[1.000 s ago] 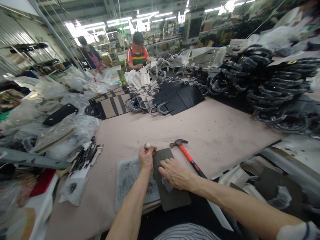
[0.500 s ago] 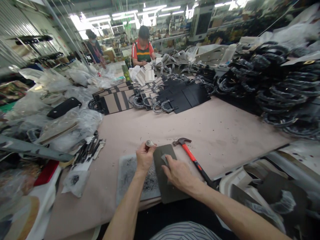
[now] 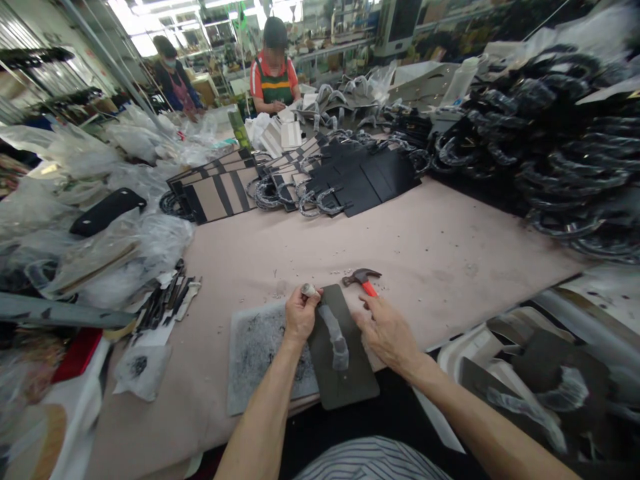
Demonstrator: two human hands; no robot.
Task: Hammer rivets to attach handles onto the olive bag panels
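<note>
Head view: shows a pinkish bench [image 3: 400,250], with flat black pieces [image 3: 377,177] across its far part. Near the front, carries a speckled grey slab [image 3: 255,353], overlapped at right by an olive panel [image 3: 357,373]. Lays the right grip [image 3: 389,328] over a red-handled hammer [image 3: 362,277] just right of the panel; cannot tell whether clamped. On the panel, shows a clear-wrapped strip [image 3: 334,333]. Clamps the left grip [image 3: 300,320] on a pale cylinder [image 3: 309,290] beside the panel's upper left.

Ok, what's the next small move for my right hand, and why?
Perhaps grip the hammer by its red handle and lift it: your right hand is on or just over that handle, and your left hand holds a pale tool near the dark panel.
</note>
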